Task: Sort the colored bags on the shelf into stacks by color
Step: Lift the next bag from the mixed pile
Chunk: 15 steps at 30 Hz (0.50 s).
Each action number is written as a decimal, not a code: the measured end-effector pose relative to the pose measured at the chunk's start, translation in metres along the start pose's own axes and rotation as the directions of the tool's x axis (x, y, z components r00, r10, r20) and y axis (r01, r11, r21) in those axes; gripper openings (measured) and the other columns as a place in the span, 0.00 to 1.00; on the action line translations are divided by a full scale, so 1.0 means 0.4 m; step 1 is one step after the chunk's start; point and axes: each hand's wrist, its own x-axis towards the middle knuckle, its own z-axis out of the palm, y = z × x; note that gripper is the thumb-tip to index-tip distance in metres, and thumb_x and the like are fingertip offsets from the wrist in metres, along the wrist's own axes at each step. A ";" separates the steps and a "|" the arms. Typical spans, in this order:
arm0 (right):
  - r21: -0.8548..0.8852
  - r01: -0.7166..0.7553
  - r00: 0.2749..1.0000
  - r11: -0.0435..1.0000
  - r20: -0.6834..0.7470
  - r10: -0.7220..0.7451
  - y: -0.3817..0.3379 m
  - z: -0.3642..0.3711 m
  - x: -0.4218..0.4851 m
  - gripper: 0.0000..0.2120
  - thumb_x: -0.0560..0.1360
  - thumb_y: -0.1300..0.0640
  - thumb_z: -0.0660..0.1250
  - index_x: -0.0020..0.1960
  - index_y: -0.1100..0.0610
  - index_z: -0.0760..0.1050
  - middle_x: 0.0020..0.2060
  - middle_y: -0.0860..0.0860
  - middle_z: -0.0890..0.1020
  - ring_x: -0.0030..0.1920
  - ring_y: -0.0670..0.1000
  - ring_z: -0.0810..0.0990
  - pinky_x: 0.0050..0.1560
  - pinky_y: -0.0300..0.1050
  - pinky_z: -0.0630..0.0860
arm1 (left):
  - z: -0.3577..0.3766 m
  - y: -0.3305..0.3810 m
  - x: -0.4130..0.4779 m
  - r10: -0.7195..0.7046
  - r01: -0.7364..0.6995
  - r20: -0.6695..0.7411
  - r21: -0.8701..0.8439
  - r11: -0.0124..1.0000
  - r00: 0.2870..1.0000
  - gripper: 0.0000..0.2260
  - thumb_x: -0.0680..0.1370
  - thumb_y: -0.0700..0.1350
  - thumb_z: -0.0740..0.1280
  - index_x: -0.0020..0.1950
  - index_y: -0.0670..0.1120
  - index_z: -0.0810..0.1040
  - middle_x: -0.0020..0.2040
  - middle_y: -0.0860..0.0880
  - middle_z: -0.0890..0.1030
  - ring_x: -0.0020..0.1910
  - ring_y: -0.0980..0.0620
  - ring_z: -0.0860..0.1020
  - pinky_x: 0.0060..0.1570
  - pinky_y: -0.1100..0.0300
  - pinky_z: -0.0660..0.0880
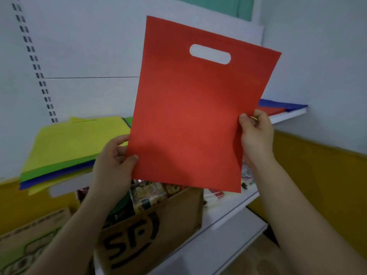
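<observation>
Centre: held bag (pixel 194 108), upright. Behind it, left: bag pile (pixel 75 147) on shelf (pixel 65 188). Behind it, right: smaller pile (pixel 282 107). Below it: cardboard box (pixel 151 231).

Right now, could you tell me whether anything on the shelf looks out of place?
Yes: the left pile of flat fabric bags mixes yellow, green and blue, fanned askew and overhanging the white shelf.

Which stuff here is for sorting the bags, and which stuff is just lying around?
For the job: red bag, pinched by left hand and right hand; mixed pile of yellow, green and blue bags; blue and red bags farther right.

Just lying about: cardboard box marked SF, packets inside it, second box lower left.
</observation>
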 end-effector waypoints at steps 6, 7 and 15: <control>-0.087 0.021 0.992 0.996 -0.125 -0.031 0.029 -0.271 0.044 0.05 0.77 0.57 0.65 0.43 0.49 0.75 0.38 0.49 0.78 0.39 0.47 0.76 0.43 0.44 0.73 | 0.245 0.008 -0.068 -0.029 0.042 0.116 -0.111 0.993 0.993 0.21 0.76 0.31 0.63 0.50 0.60 0.74 0.38 0.51 0.77 0.33 0.58 0.77 0.37 0.54 0.73; -0.100 0.020 0.989 0.995 -0.146 -0.034 0.031 -0.319 0.055 0.06 0.77 0.58 0.65 0.43 0.49 0.74 0.38 0.48 0.78 0.39 0.46 0.76 0.43 0.43 0.73 | 0.291 0.009 -0.083 -0.030 0.046 0.134 -0.123 0.991 0.991 0.21 0.75 0.31 0.64 0.50 0.60 0.74 0.39 0.50 0.78 0.34 0.56 0.77 0.38 0.53 0.73; -0.258 -0.084 0.968 0.963 -0.251 0.017 0.075 -0.686 0.154 0.09 0.76 0.60 0.65 0.38 0.52 0.72 0.33 0.49 0.77 0.33 0.48 0.73 0.35 0.43 0.68 | 0.639 0.034 -0.193 -0.056 0.111 0.307 -0.165 0.980 0.950 0.21 0.75 0.30 0.63 0.52 0.58 0.75 0.41 0.51 0.79 0.39 0.55 0.79 0.42 0.58 0.75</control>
